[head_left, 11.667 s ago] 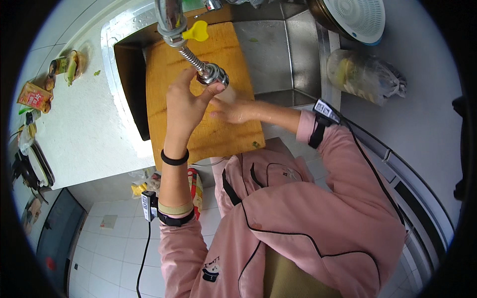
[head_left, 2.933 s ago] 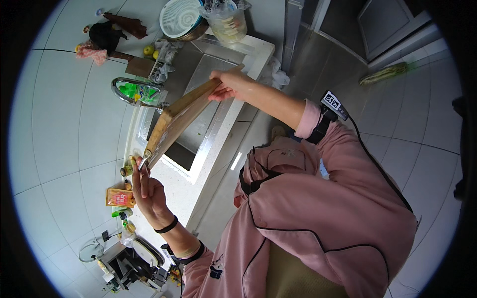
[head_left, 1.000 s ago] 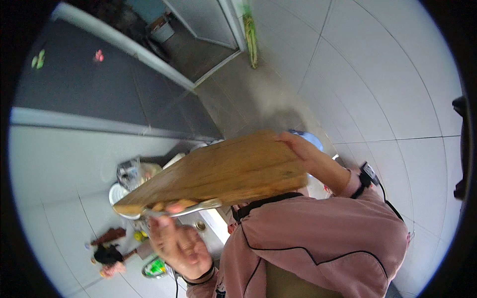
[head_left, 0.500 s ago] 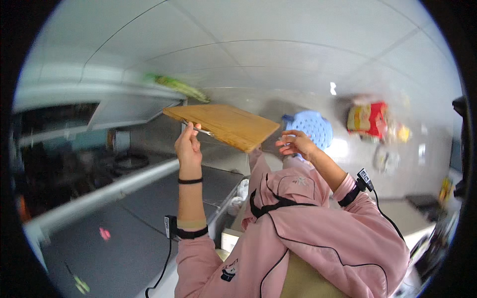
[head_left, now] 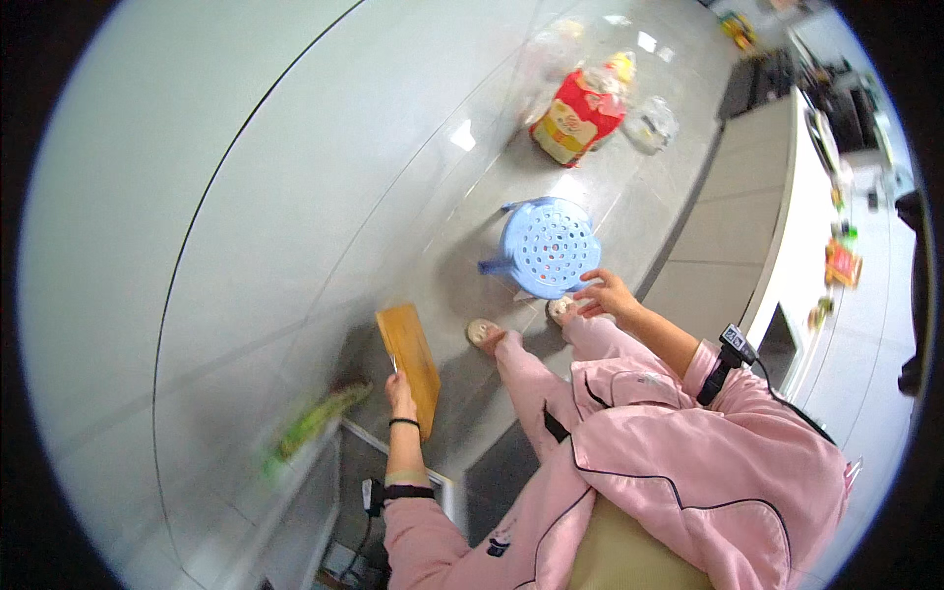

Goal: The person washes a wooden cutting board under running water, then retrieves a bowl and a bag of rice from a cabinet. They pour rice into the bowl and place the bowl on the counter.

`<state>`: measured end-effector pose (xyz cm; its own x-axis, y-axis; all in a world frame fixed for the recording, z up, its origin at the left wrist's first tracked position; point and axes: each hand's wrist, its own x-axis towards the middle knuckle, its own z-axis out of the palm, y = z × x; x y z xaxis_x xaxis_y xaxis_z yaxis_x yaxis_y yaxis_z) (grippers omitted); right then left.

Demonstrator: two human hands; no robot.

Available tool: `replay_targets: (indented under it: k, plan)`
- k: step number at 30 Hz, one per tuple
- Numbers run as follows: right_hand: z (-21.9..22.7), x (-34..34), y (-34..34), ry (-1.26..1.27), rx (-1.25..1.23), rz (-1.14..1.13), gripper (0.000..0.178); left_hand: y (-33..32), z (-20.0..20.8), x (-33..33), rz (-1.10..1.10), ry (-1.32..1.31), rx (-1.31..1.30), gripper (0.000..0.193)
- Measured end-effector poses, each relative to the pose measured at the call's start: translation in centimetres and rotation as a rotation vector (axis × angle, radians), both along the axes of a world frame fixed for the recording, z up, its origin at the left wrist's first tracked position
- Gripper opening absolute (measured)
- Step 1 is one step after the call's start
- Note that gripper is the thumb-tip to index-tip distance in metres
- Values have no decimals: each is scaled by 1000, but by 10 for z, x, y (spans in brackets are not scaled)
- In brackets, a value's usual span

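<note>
The fingers of the left hand (head_left: 400, 393) are clamped at the left edge of a wooden board (head_left: 415, 352), where a thin metal handle (head_left: 394, 363) is shown just above the fingertips. The fingers of the right hand (head_left: 608, 295) are spread and lightly curled, with nothing seen in them; whether the blue stool (head_left: 551, 241) beside them is touched cannot be told.

The board is judged to be stiff and fairly heavy — thick wood, not easily broken, perhaps slippery if wet. It is best gripped by the handle, with the opposite edge supported if both hands are used, since a one-sided hold may let it swing or twist.

The board is seen left of centre in the lower half of the frame, steeply tilted, its face spread to the right of the left fingers and well apart from the right ones. Farther out, green vegetables (head_left: 313, 427) are blurred at lower left, a red and yellow bag (head_left: 580, 116) is set at upper centre — and a white bench (head_left: 808, 218) is seen along the right.
</note>
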<state>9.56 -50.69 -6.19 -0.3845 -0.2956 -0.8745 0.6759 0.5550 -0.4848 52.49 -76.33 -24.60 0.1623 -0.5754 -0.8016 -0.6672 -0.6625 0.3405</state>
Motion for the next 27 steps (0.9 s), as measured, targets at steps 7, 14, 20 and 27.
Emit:
replay_targets:
  k: [7, 14, 20, 27]
  plan:
    - [5, 32, 30, -73, 88, -4, 40, -49, 9, 27, -425, -148, -22, 21]
    - [13, 61, 59, -83, 163, -31, 34, -76, -14, 44, -382, -135, -21, 16]
    - [19, 72, 63, -12, 168, -45, 32, -136, -1, 56, -658, -159, -241, 14]
    - [-56, 73, 67, 241, 204, 204, 36, -116, 27, 25, -655, -210, -638, 34]
